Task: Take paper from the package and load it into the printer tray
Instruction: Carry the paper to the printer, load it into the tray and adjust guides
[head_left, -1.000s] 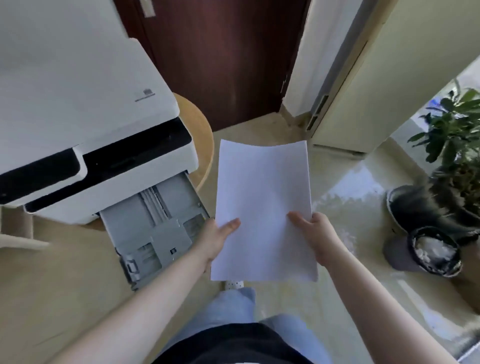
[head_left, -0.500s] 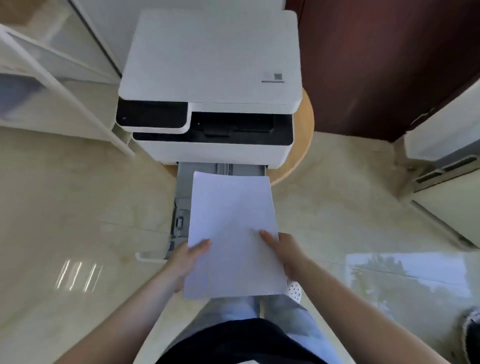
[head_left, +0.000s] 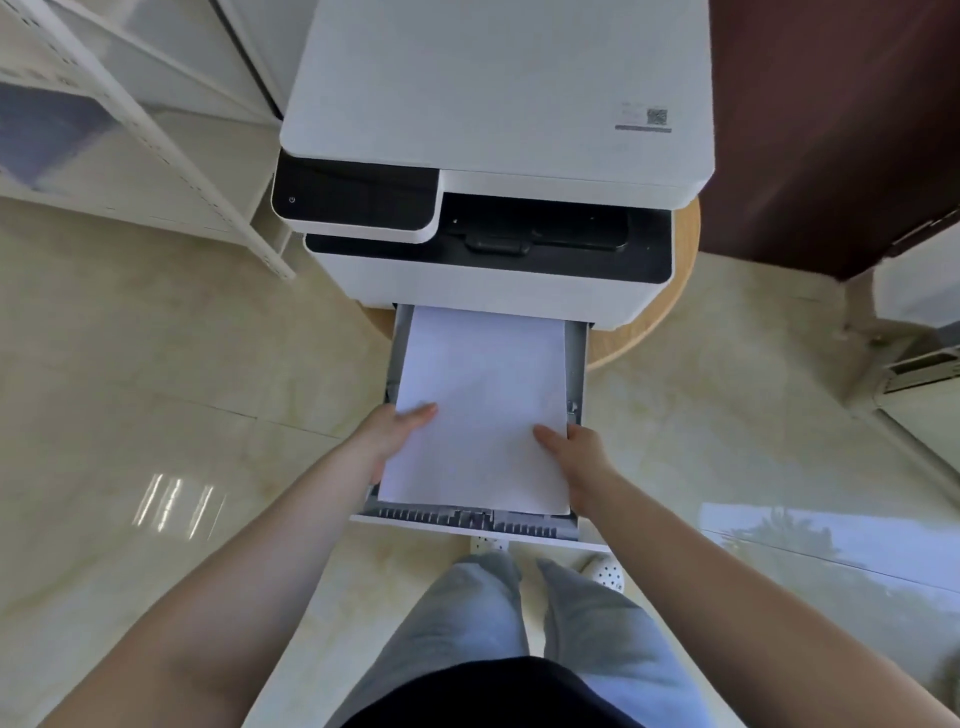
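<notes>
A white stack of paper (head_left: 483, 395) lies over the pulled-out grey printer tray (head_left: 467, 522), its far edge reaching the slot under the white printer (head_left: 498, 88). My left hand (head_left: 395, 431) grips the paper's left edge, thumb on top. At the right edge, my right hand (head_left: 576, 452) holds it the same way. The paper's near end sits slightly above the tray's front rim. The paper package is not in view.
The printer stands on a round wooden stool (head_left: 670, 312). A white shelf frame (head_left: 156, 130) is at the left, a dark brown door (head_left: 841, 130) at the right. My legs and white shoes (head_left: 602, 571) are just below the tray on the glossy tile floor.
The view swung from the floor and plant to face the printer. Both hands carried the paper forward and down, from in front of me into the open tray.
</notes>
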